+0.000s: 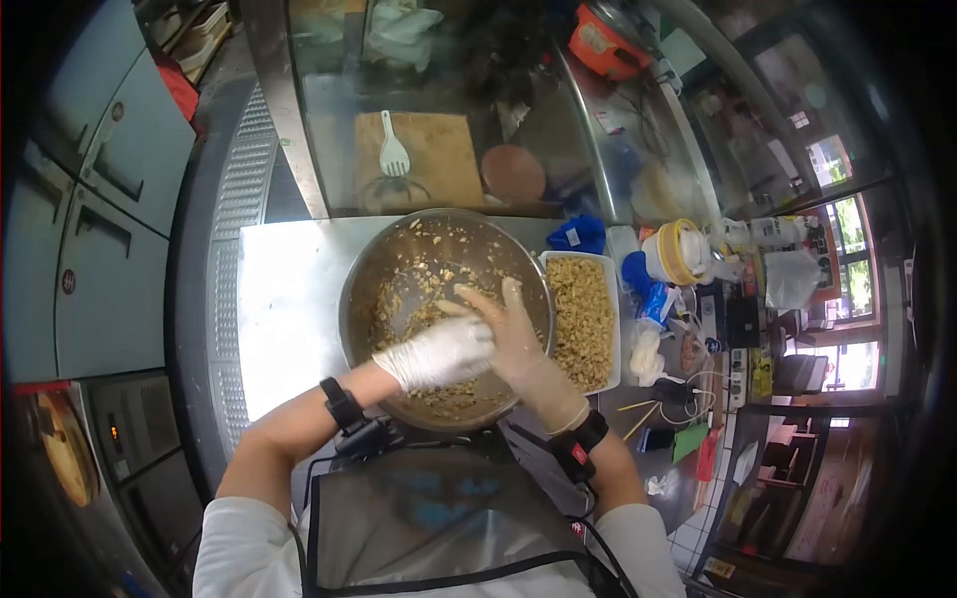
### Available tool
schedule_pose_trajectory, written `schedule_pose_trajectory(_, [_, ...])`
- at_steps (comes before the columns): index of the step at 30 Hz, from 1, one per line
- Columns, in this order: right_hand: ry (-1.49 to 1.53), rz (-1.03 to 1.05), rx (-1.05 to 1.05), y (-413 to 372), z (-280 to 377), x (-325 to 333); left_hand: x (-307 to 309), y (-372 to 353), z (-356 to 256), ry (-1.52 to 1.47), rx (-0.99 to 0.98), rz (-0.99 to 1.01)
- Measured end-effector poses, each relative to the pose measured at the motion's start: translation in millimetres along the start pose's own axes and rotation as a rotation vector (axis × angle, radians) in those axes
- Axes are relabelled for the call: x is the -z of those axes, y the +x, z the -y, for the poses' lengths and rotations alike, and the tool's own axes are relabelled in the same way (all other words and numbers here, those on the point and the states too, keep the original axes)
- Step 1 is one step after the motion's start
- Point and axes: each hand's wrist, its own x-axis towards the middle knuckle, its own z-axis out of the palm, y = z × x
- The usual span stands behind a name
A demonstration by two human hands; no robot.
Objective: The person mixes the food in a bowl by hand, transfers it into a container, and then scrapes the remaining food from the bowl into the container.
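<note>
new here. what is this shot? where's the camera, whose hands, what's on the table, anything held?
There is no machine here. One wide-angle camera sits on a person's head and looks down, so the arms come in from the bottom edge. Both hands are gloved, with black bands at the wrists. The left hand and right hand are together inside a large metal bowl of crumbly mixture. The right hand's fingers are spread; whether the left hand grips anything cannot be told. Beside the bowl on the steel table stands a white tray full of similar mix.
</note>
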Motion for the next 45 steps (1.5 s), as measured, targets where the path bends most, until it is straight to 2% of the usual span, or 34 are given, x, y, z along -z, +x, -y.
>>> schedule_pose_trajectory(1, [0.304,-0.105,-0.178,9,-7,16,-1,-9,14,0.114,0.04,0.036])
schedule_pose_trajectory(2, [0.608,-0.21,-0.352,15,-10,26,3,-18,25,0.375,0.27,0.302])
schedule_pose_trajectory(3, [0.611,-0.212,-0.354,12,-10,26,10,-21,24,0.626,0.503,0.571])
schedule_pose_trajectory(4, [0.597,-0.193,-0.347,10,-7,26,12,-20,21,0.623,0.502,0.57])
schedule_pose_trajectory(6, [0.582,-0.18,-0.321,9,-4,30,25,-13,13,0.543,0.644,0.264])
schedule_pose_trajectory(7, [0.582,-0.219,-0.335,7,-8,31,30,-9,0,0.537,0.642,0.272])
schedule_pose_trajectory(9, [0.578,-0.243,-0.348,10,-11,29,38,7,-20,0.271,0.158,-0.154])
schedule_pose_trajectory(11, [0.551,-0.123,-0.286,9,-13,18,31,23,-35,0.019,-0.024,-0.128])
schedule_pose_trajectory(12, [0.546,-0.111,-0.277,10,-3,4,32,28,-45,0.024,0.055,-0.083])
schedule_pose_trajectory(13, [0.544,-0.113,-0.273,14,-6,2,28,26,-38,0.025,0.05,-0.082])
schedule_pose_trajectory(15, [0.671,-0.229,-0.3,21,-15,5,16,17,-12,-0.106,0.111,-0.182])
schedule_pose_trajectory(16, [0.721,-0.236,-0.342,20,-20,11,19,12,-1,-0.084,0.235,-0.065])
schedule_pose_trajectory(17, [0.721,-0.231,-0.342,15,-21,15,7,-2,20,0.004,0.261,-0.113])
schedule_pose_trajectory(18, [0.725,-0.107,-0.352,8,-20,19,11,-12,35,0.308,0.459,0.161])
schedule_pose_trajectory(19, [0.728,0.012,-0.368,4,-16,17,19,-18,42,0.614,0.618,0.567])
schedule_pose_trajectory(21, [0.735,-0.02,-0.337,7,-10,22,22,-36,49,0.53,0.679,0.298])
schedule_pose_trajectory(23, [-0.893,-0.07,0.1,3,-28,30,39,-33,29,0.621,0.569,0.0])
schedule_pose_trajectory(24, [-1.433,-0.088,0.157,0,-24,27,49,-31,15,0.403,0.462,-0.207])
schedule_pose_trajectory(25, [-1.433,-0.09,0.159,-2,-20,23,52,-27,6,0.404,0.46,-0.206])
schedule_pose_trajectory(27, [-1.883,0.04,0.127,-4,-18,16,52,-14,-12,0.219,0.161,-0.247])
schedule_pose_trajectory(28, [-1.881,0.046,0.132,-3,-20,15,52,-8,-28,0.134,0.126,-0.184])
schedule_pose_trajectory(30, [-1.771,0.144,0.334,-2,-25,13,50,8,-50,-0.089,-0.009,-0.057])
schedule_pose_trajectory(31, [-1.773,0.144,0.336,1,-36,17,38,9,-53,-0.093,-0.005,-0.035])
schedule_pose_trajectory(33, [-1.081,0.17,0.087,7,-61,28,28,7,-49,-0.082,0.004,-0.047])
schedule_pose_trajectory(34, [-1.505,0.224,0.317,0,-34,14,23,1,-36,-0.033,0.029,-0.075])
schedule_pose_trajectory(35, [-1.508,0.221,0.319,-4,-28,13,18,-10,-18,0.016,0.054,-0.101])
schedule_pose_trajectory(36, [-1.698,0.299,0.215,-8,-25,12,16,-18,-2,0.031,0.175,-0.111])
schedule_pose_trajectory(37, [-1.889,0.376,0.105,-10,-21,12,17,-28,13,0.126,0.399,0.004])
schedule_pose_trajectory(38, [-1.802,0.27,0.159,-17,-19,12,16,-42,32,0.502,0.441,0.242])
schedule_pose_trajectory(39, [-1.802,0.266,0.152,-20,-15,13,17,-49,35,0.842,0.561,0.589])
schedule_pose_trajectory(41, [-1.822,0.252,0.122,-18,-9,16,36,-28,15,0.54,0.595,0.264])
schedule_pose_trajectory(43, [-1.861,0.278,0.157,-23,-26,19,38,-10,-3,0.381,0.271,0.003])
schedule_pose_trajectory(44, [-1.92,0.309,0.22,-17,-33,25,48,6,-23,0.119,0.195,0.013])
schedule_pose_trajectory(45, [-1.923,0.311,0.225,-13,-43,31,43,13,-29,0.016,0.117,-0.004])
